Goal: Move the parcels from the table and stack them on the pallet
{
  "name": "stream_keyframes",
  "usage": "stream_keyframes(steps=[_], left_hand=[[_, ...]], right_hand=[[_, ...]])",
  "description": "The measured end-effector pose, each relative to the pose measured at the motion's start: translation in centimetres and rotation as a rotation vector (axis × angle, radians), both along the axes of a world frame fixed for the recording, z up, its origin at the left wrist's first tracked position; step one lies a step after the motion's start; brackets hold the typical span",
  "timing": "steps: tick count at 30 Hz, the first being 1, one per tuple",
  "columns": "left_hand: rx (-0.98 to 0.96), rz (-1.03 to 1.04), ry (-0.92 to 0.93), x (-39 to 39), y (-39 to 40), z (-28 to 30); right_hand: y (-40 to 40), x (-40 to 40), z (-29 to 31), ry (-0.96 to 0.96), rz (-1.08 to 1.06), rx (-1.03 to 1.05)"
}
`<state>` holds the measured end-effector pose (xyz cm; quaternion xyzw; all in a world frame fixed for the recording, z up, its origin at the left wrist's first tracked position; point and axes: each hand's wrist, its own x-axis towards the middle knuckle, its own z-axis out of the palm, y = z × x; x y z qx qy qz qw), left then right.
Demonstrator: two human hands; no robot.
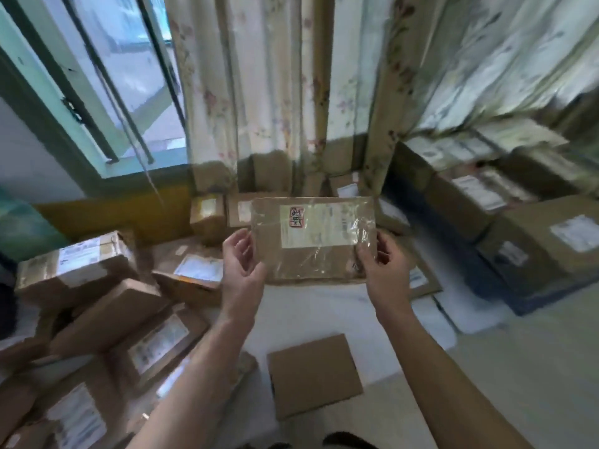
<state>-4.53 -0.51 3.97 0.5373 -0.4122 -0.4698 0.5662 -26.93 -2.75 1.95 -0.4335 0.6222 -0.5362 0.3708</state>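
Observation:
I hold a flat brown cardboard parcel [312,241] up in front of me, wrapped in clear tape, with a white label and a red mark on top. My left hand [243,264] grips its left edge and my right hand [382,264] grips its right edge. Below it lies a white table top [324,315] with a small flat brown parcel [312,374] near its front edge. Several labelled cardboard parcels [107,319] are heaped at the left. At the right, more boxes [534,244] are stacked on a dark blue pallet [479,273].
A flowered curtain [324,92] hangs straight ahead with boxes [227,212] at its foot. A green-framed window [97,92] is at the upper left. Pale floor [518,367] shows at the lower right beside the pallet.

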Motion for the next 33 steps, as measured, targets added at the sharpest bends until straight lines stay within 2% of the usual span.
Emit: stream_keyframes(steps=[10,17,21,25,27,33], left_hand=[[-0.011,-0.164,0.038,-29.0,-4.2,-1.1],[-0.092,-0.341,-0.007,-46.1,-7.0,1.1],[-0.096,-0.412,-0.017,-53.6,-10.8,1.4],[-0.062,-0.414,0.067,-60.4,-14.7,0.6],[-0.026,-0.409,0.118,-63.9,-16.5,0.5],[-0.005,-0.418,0.098,-72.2,-21.3,0.8]], right_hand=[[4.1,-28.1,1.7,0.012,-0.280,-0.058],[6.2,-42.6,3.8,-0.003,-0.458,-0.131],[4.1,-49.1,3.9,0.006,-0.525,-0.170],[0.6,-55.2,3.4,0.070,-0.541,-0.165],[-1.3,-58.2,3.5,0.065,-0.522,-0.123],[-6.4,-66.4,3.7,-0.001,-0.541,-0.073]])
